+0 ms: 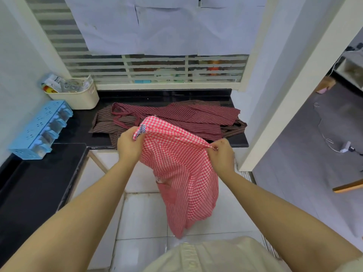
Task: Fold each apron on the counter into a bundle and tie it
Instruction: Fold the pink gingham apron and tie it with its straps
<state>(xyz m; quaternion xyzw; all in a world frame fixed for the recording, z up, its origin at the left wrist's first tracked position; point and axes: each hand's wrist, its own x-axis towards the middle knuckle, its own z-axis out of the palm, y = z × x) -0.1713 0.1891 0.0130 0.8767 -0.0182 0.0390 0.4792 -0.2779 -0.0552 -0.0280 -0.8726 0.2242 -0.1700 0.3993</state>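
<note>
The red-and-white checked apron is held in the air just in front of the counter, its top edge stretched between the two hands and the rest hanging down towards the floor tiles. The left hand has its fingers curled round one bunched corner, where a bit of blue-striped trim pokes out. The right hand pinches the other corner between thumb and fingertips.

This looks like the opening of the fold: squaring the cloth before doubling it. To do it well, the top edge should be drawn taut and level so the body hangs without a twist. Right now the lower part is rumpled and folded over itself, so a light shake would help. The straps are not clearly visible and should be found first, since they are needed for the tie.

The maroon striped aprons are heaped across the middle of the counter. Laying the checked one on a bare part of the counter would likely make neater folds than working in mid-air.
</note>
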